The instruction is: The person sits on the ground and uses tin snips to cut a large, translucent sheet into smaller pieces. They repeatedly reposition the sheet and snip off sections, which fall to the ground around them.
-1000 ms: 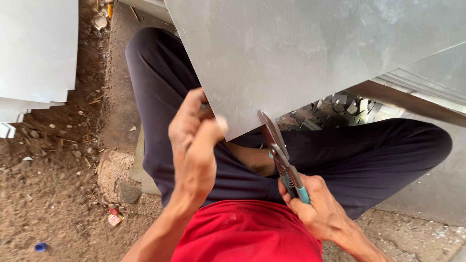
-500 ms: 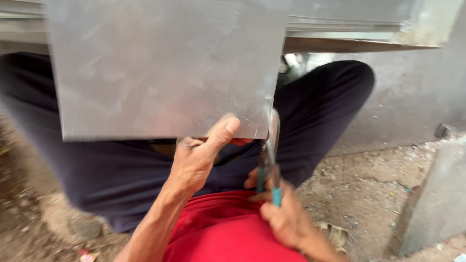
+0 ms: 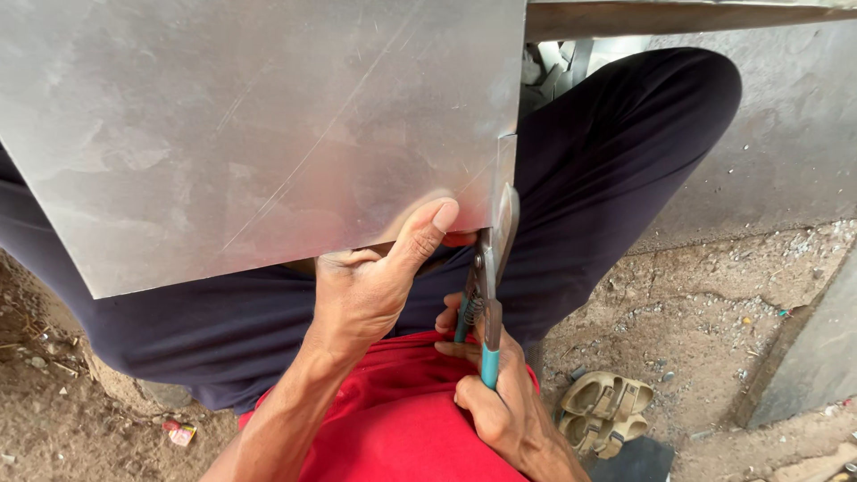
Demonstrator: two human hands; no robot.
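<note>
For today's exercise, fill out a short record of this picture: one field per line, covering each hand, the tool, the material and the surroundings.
Left hand: left hand grips the lower edge of the metal sheet, thumb pressed on its face
Right hand: right hand squeezes the teal-handled snips
Tool: blades bite into the sheet's right edge, a narrow strip parting
Posture: seated, dark trousers, red shirt
Ground: bare dirt, tan sandals to the right

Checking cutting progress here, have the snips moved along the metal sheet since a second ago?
Yes. The snips in the right hand now bite into the metal sheet along its right edge, a narrow strip parting beside them; earlier they sat below the sheet's corner.
</note>
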